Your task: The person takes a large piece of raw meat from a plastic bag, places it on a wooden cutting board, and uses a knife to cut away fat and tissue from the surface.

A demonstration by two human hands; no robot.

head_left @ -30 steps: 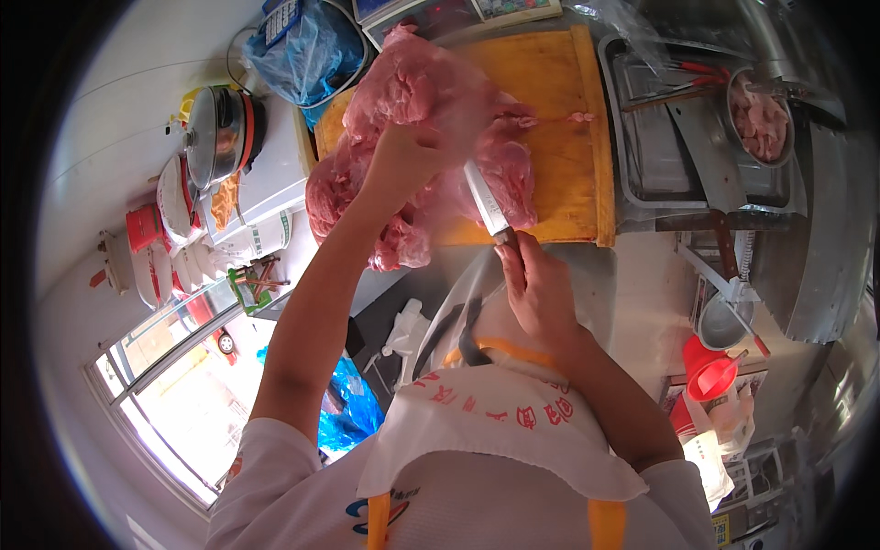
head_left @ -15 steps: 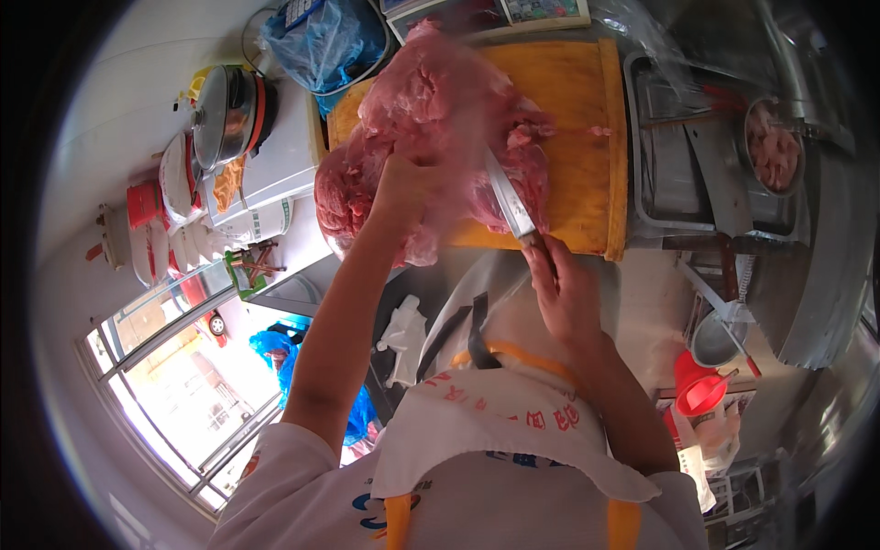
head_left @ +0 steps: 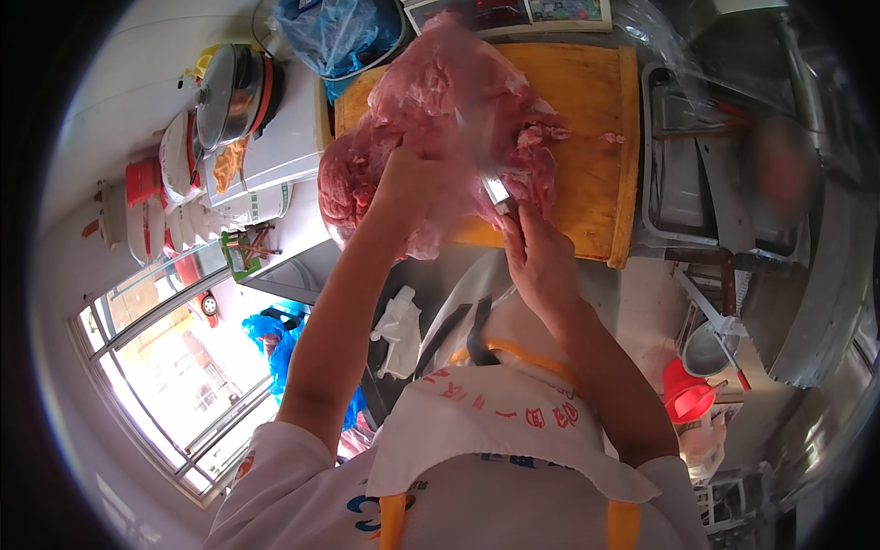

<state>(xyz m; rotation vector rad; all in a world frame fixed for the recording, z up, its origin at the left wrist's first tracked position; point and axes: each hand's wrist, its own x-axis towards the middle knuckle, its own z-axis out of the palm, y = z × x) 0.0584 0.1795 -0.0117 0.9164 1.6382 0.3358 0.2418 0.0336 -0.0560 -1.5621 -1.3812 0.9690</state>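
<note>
A large cut of raw pink meat [head_left: 431, 78] lies over the left and middle of a yellow-brown wooden cutting board [head_left: 591, 128]. My left hand [head_left: 410, 181] grips the meat's near left part, its fingers curled into the flesh and partly hidden by haze. In my right hand [head_left: 541, 257] is a knife [head_left: 496, 191], held by its handle. The blade points away and slightly left, against the meat; a blurry smudge hides much of its tip. Small meat scraps [head_left: 612, 138] sit on the board's right side.
Right of the board, a cleaver [head_left: 731, 197] lies across a metal tray [head_left: 648, 151], beside a blurred bowl of pinkish pieces [head_left: 784, 170]. A lidded pot [head_left: 220, 96] stands left. Blue plastic bagging [head_left: 339, 41] is at the far left corner. A red basin [head_left: 686, 392] is lower right.
My right hand and the knife have moved left and slightly away, with less blade showing. My left hand keeps its grip on the meat. The whole view has shifted a little.
</note>
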